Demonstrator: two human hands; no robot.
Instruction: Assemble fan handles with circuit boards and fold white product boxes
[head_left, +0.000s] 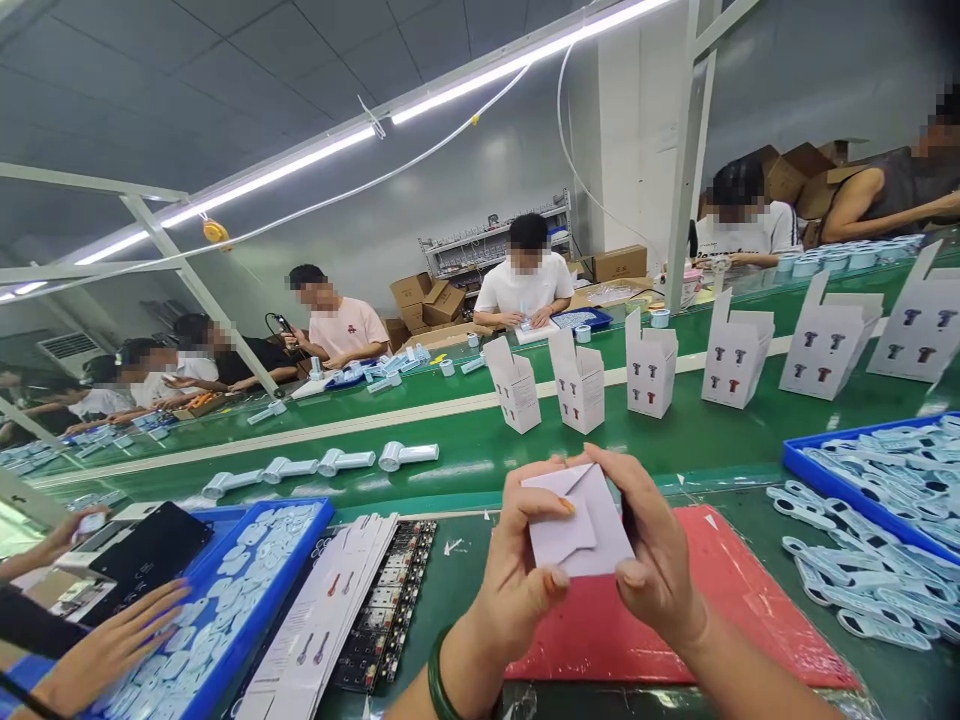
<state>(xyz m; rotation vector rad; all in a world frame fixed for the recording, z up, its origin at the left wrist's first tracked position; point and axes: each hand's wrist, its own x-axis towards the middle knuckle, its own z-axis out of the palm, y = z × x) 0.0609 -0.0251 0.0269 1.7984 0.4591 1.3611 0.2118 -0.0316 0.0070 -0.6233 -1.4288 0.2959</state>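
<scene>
A small white carton (581,525) is held up between my two hands, its folded end flaps facing me. My left hand (521,545) grips it from the left, with the index finger lying over a flap and the thumb at the lower edge. Around the right side of the carton curls my right hand (656,550), thumb near the bottom corner. Below them lies a red sheet (750,590) on the green bench. Beyond my hands stands a row of open white cartons (577,385) printed with pictures of small devices, their lids raised.
Flat printed cartons (322,620) and circuit boards (390,610) lie left of me, beside a blue tray (319,515) of light-blue parts. Light-blue device bodies (409,455) rest on the green conveyor (450,490). Loose light-blue parts (855,570) lie right. A co-worker's hands (120,650) work at far left; other people sit opposite.
</scene>
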